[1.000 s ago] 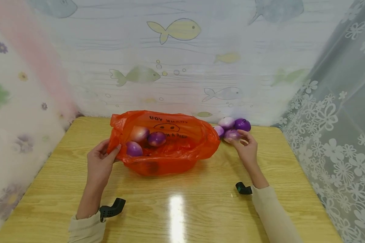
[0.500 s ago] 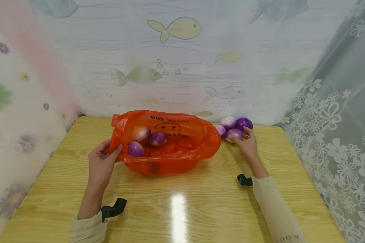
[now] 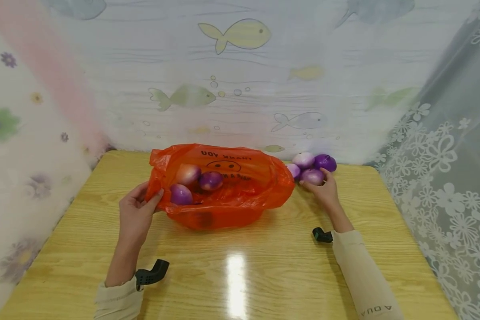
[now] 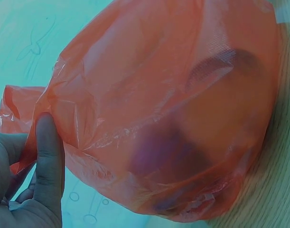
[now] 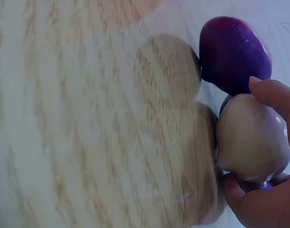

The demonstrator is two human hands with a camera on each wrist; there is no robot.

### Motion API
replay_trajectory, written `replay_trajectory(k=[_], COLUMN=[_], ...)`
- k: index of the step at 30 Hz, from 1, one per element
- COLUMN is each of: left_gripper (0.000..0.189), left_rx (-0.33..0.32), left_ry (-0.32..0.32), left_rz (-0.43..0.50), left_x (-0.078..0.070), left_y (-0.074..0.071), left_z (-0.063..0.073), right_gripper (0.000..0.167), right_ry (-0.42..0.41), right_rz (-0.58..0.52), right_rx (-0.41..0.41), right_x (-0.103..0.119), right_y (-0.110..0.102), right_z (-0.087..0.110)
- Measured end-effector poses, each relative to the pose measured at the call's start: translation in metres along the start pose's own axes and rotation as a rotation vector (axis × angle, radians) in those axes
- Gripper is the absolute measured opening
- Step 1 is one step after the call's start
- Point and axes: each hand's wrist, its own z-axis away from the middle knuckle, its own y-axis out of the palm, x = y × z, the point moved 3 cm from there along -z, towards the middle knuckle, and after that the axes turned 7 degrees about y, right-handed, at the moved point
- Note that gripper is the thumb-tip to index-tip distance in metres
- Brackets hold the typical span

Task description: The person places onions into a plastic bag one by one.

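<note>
An orange-red plastic bag (image 3: pixel 224 218) with black print lies mouth-up on the table. My left hand (image 3: pixel 138 213) pinches its left edge between thumb and fingers; in the left wrist view the thumb (image 4: pixel 49 161) lies over the thin plastic (image 4: pixel 135 104). Inside the bag show a pale purple onion (image 3: pixel 189 174), a darker onion (image 3: pixel 210 181) and another purple onion (image 3: pixel 181 194). At the right, my right hand (image 3: pixel 324 189) grips the front onion (image 3: pixel 313 177) of a small cluster. Its thumb and fingers sit on opposite sides of this onion (image 5: pixel 251 137) in the right wrist view.
Beside the gripped onion lie a whitish onion (image 3: pixel 303 160), a dark purple onion (image 3: pixel 325 163) and a light purple onion (image 3: pixel 293 171) partly behind the bag's right end. A fish-patterned curtain (image 3: pixel 240 89) hangs along the back edge of the wooden table (image 3: pixel 280 266).
My right hand has settled lower around the front onion, its thumb and fingers now either side of it. The left hand keeps its hold on the bag edge. The head view has shifted slightly.
</note>
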Motion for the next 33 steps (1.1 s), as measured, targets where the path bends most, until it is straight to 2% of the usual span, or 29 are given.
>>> replay_trajectory(k=[16, 23, 33], left_gripper=[0.030, 0.034, 0.037], left_rx=[0.002, 0.001, -0.008], left_ry=[-0.002, -0.019, -0.038], left_rz=[0.013, -0.022, -0.045], left_x=[0.001, 0.001, 0.003], left_y=[0.000, 0.000, -0.001], left_z=[0.001, 0.002, 0.001], right_gripper=[0.091, 0.086, 0.089], right_ry=[-0.023, -0.036, -0.061], right_rz=[0.046, -0.007, -0.063], right_rx=[-0.027, -0.078, -0.022], right_x=[-0.008, -0.008, -0.005], right_y=[-0.004, -0.009, -0.017], right_z=[-0.002, 0.006, 0.023])
